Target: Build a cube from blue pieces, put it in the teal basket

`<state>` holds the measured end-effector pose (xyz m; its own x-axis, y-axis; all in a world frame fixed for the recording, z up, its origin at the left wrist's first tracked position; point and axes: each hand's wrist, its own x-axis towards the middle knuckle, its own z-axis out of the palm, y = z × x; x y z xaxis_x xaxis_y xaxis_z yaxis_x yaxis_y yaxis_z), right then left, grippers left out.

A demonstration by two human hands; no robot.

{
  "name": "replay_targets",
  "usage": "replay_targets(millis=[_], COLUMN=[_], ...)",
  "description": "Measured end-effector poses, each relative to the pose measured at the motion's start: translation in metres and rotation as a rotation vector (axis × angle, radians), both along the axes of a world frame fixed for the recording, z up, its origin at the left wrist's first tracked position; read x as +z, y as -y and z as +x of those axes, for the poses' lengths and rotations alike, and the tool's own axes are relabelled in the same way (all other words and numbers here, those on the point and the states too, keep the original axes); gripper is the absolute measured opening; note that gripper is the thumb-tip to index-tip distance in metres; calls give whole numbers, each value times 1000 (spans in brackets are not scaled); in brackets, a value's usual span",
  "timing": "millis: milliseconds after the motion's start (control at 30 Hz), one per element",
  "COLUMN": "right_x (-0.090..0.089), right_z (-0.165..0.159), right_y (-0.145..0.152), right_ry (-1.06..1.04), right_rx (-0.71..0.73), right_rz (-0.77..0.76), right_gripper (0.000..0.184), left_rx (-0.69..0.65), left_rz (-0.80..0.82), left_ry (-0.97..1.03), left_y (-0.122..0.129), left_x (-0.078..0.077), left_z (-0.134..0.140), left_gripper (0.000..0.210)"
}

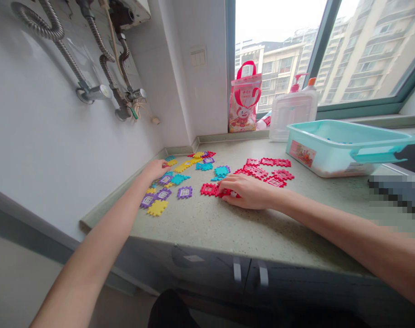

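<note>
My left hand (155, 170) reaches over the far left pieces, beside a yellow notched piece (172, 162). Its fingers bend downward and are mostly hidden, so I cannot tell what they hold. My right hand (243, 191) rests low on the countertop, thumb and fingers curled around a red interlocking building piece that they partly cover. Just left of those fingers lies another red window piece (207, 189). Between my hands are a purple window piece (184, 192), turquoise pieces (222, 171) and a yellow square piece (157, 208). Several red pieces (275, 181) lie grouped beyond my right hand.
A turquoise plastic tub (330, 155) stands on the countertop (200, 228) at right. Behind it are a clear pump bottle (292, 114) and a pink-handled bag (245, 107) by the window. Pipes and valves (94, 93) project from the left wall.
</note>
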<state>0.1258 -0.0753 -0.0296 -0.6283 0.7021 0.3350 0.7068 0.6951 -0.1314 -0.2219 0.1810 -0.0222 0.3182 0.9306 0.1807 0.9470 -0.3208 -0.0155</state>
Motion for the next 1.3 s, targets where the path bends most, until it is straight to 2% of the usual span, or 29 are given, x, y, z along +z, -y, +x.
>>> replay_targets(millis=[167,233,300,333,400,467,500,567,667,733,800,933,1000,1100,1233,1300], right_x=[1,0,-1,-1,-2,-2,-2,-4,-10,-13,-15,-11,-9,-9,-15,-17], right_z=[-1,-1,0,0,1,3,4,7,11,12,13,12,12,13,13,12], right_y=[1,0,-1,-2,-4,-7,-9,-12,-16,-17,-17,-14,-13,-13,-16,-17], right_ry=[19,9,-7,-19,-42,-59,-66,-93,-150,-147,-121,-105,-96,-83,-90,-101], right_rx=[-2,6,15,16,16,9,-5,-58,-129,-121,-106,-117,-115,-115,-124,-136], right_rz=[12,16,16,16,27,62,86,127,107,40,-17,-39,-37,-31,-24,-25], right_gripper=[11,11,11,11,11,16,20,24,35,46,48,45,43,41,45,48], left_rx=[2,-78,-214,-295,-469,-641,-713,-791,-727,-647,-614,-605,-600,-581,-466,-397], left_rz=[68,197,328,337,201,21,-21,1,47,17,-32,-79,-75,-79,-67,-41], left_ry=[48,130,265,332,415,418,393,325,198,107,35,-17,-17,-37,-127,-170], left_y=[6,14,30,41,66,86,92,90,62,39,23,19,23,27,29,30], left_x=[3,8,14,18,23,26,26,26,26,25,22,15,12,11,19,25], left_z=[1,6,15,22,37,53,61,77,105,127,149,173,167,134,83,71], left_gripper=[57,58,54,52,55,62,64,57,43,46,47,42,43,43,43,41])
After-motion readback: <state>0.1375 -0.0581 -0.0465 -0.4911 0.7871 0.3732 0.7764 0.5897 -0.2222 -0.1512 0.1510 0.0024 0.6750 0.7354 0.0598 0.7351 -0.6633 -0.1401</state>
